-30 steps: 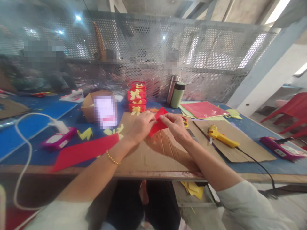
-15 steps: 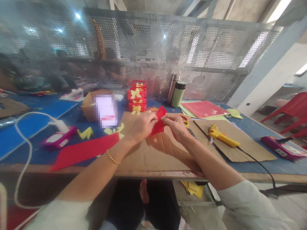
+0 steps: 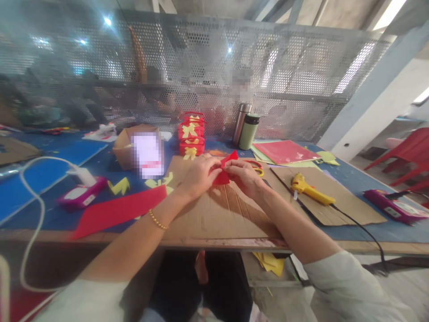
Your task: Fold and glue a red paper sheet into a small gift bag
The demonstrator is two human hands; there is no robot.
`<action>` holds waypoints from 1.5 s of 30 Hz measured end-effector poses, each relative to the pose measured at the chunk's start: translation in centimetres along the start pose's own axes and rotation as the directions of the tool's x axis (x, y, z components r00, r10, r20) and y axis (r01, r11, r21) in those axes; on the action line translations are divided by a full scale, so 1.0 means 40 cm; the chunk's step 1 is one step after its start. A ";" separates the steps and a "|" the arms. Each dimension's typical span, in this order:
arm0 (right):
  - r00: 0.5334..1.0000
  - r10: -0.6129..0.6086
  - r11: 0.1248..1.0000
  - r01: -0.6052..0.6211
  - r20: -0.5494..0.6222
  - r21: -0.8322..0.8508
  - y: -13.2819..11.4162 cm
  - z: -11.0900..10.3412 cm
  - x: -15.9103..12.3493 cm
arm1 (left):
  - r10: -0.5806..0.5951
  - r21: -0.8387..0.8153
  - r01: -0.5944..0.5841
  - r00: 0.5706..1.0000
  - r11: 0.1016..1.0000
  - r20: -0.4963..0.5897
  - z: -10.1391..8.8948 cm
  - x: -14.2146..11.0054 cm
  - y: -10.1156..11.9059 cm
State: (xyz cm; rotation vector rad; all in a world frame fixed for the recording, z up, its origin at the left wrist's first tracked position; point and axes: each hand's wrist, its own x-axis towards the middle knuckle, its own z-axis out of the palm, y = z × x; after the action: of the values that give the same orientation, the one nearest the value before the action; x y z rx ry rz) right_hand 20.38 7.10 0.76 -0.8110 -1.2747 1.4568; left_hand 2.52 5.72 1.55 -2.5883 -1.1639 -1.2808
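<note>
Between my hands is a piece of red paper (image 3: 221, 178), partly covered by the fingers, with a pointed corner sticking up. My left hand (image 3: 203, 175) is closed on its left side, thumb and fingers pinching. From the right, my right hand (image 3: 246, 175) pinches the same paper, its fingertips almost meeting the left ones. Both hands are just above a cardboard sheet (image 3: 214, 219). A long red paper strip (image 3: 119, 210) lies left of my left forearm. Scissors with red and yellow handles (image 3: 257, 169) lie partly hidden behind my right hand.
Small red boxes with yellow bows (image 3: 191, 134) stand stacked at the back, near a green flask (image 3: 249, 132). A yellow glue gun (image 3: 311, 189) rests on cardboard at right, its cord over the table edge. A phone (image 3: 147, 156) leans on a brown box (image 3: 122, 147).
The red paper has turned slightly in my fingers, its upper corner now pointing further right. My right hand has shifted slightly over it.
</note>
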 end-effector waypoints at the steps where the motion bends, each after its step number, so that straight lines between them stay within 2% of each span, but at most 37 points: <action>1: 1.000 0.006 1.000 -0.006 -0.013 0.005 0.002 -0.001 0.002 | 0.001 -0.001 -0.001 1.000 1.000 0.002 0.002 0.000 -0.001; 16: 0.998 0.026 0.999 -0.024 -0.058 0.034 0.007 0.005 0.001 | -0.003 0.004 0.003 1.000 1.000 0.025 0.003 0.001 -0.004; 25: 0.997 -0.022 1.000 0.024 -0.075 0.016 0.011 0.006 0.002 | 0.025 0.015 -0.026 0.999 1.000 0.040 0.006 0.001 -0.006; 32: 0.999 -0.028 0.996 0.030 -0.029 0.082 0.007 0.009 -0.002 | -0.012 0.002 0.012 0.999 1.000 0.038 -0.001 0.004 -0.002; 40: 0.995 -0.077 0.997 0.079 -0.057 0.021 -0.002 0.011 -0.006 | -0.070 0.018 0.071 0.997 0.997 -0.035 -0.007 0.006 0.000; 45: 0.996 -0.068 0.997 0.071 -0.065 0.037 -0.001 0.008 -0.005 | -0.039 -0.011 0.039 0.999 0.999 0.009 -0.006 0.006 -0.003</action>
State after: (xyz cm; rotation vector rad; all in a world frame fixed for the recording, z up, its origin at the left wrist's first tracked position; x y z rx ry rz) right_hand 20.13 6.82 0.83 -0.7739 -1.2111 1.3856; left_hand 2.40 5.87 1.83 -2.5937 -1.2185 -1.2883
